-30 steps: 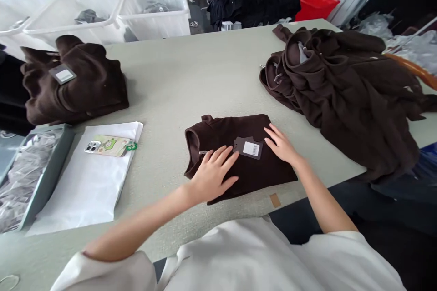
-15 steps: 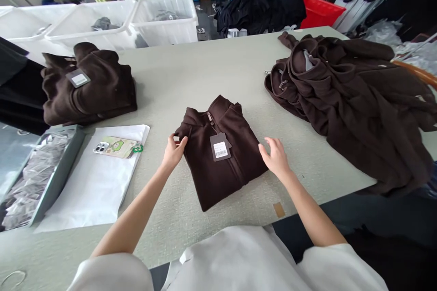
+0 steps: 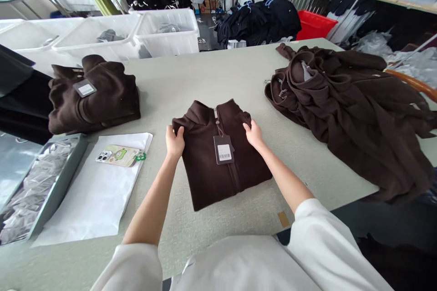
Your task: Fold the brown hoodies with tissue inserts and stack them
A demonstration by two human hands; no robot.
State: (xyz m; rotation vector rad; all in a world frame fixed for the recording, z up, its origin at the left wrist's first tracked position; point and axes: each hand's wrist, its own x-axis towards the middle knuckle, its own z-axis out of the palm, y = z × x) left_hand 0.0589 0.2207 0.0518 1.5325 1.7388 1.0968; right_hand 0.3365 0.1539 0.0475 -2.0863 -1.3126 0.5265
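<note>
A folded dark brown zip-up jacket [image 3: 205,163] lies on the table in front of me, collar away from me. Its dark hang tag [image 3: 224,150] with a white barcode label rests over the front zip. My left hand [image 3: 175,141] grips the jacket's left shoulder edge, thumb on top and fingers underneath. At the right shoulder, my right hand [image 3: 253,134] pinches the fabric the same way. The fingertips under the cloth are hidden on both sides.
Folded brown jackets [image 3: 94,95] are stacked at the back left. Below them are a phone [image 3: 119,155] on white plastic bags [image 3: 92,200] and a tray of small packets [image 3: 44,186]. Loose brown jackets [image 3: 341,95] are heaped at right. White bins [image 3: 167,38] stand beyond the table [image 3: 205,70].
My right hand has moved up and left from the jacket's side to its right shoulder and closed on it. My left hand has tightened on the left shoulder. The jacket has turned slightly.
</note>
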